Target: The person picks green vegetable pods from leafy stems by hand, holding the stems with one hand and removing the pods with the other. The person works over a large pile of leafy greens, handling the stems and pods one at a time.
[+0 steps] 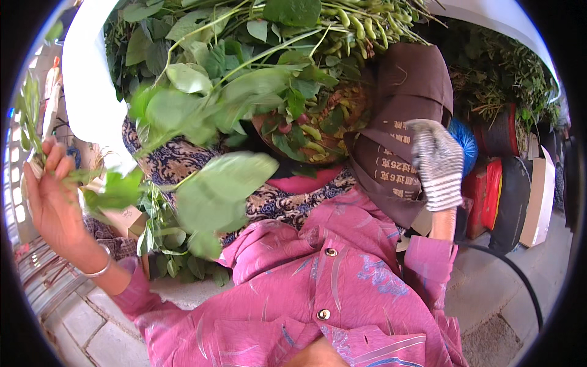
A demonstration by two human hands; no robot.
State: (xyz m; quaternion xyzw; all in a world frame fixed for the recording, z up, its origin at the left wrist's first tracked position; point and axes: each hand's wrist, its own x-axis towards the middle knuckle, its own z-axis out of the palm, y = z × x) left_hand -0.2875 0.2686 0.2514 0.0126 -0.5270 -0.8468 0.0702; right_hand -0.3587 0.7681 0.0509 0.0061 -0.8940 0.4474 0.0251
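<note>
Bare, with a metal bangle at the wrist, my left hand [55,192] is raised at the far left, its fingers closed around the stem of a leafy soybean plant [224,188]. That plant's leaves spread across the middle, some blurred. On the right, my right hand [435,163] wears a striped knit glove and rests at or just above a brown cloth with printed writing [399,133] over my knee; its fingertips are blurred, and I cannot tell whether they hold anything. Between my legs sits a round container of picked pods [316,147], leaves and a few reddish round things.
A large heap of soybean plants with green pods [362,27] lies ahead. More greenery [500,69] is piled at the upper right. Boxes [539,197], a red package [490,192] and a blue plastic bag [463,142] stand at the right. A black cable [513,270] crosses the paved floor.
</note>
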